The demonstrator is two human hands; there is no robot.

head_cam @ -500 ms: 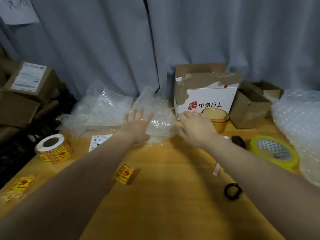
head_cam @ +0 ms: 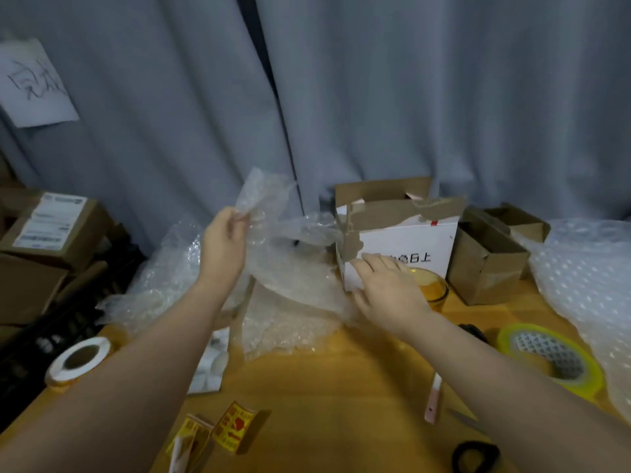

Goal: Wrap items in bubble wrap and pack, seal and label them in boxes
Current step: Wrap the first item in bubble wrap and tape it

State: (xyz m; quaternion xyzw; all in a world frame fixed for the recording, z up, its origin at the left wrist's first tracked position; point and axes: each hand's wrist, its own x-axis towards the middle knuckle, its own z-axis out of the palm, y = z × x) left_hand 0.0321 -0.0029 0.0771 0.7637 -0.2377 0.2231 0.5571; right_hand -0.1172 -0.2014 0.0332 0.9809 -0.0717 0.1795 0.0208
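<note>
You get dim, flat picture. Light soft, from above; cold grey on far curtain (head_cam: 444,97), warm on table (head_cam: 341,404). Far left with stacked boxes (head_cam: 44,233) almost black. Sticker (head_cam: 235,430) near you throws short shadow to right. Weak shine on bubble wrap (head_cam: 290,268). All detail soft, smeared; edges bent by wide lens.

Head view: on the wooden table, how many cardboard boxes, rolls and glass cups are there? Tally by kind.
Boxes: 3 (white printed cardboard box, open brown cardboard box, smaller brown cardboard box behind it)
Rolls: 2 (white label roll, yellow-green tape roll)
Cups: 1 (amber glass cup)
Total: 6
</note>
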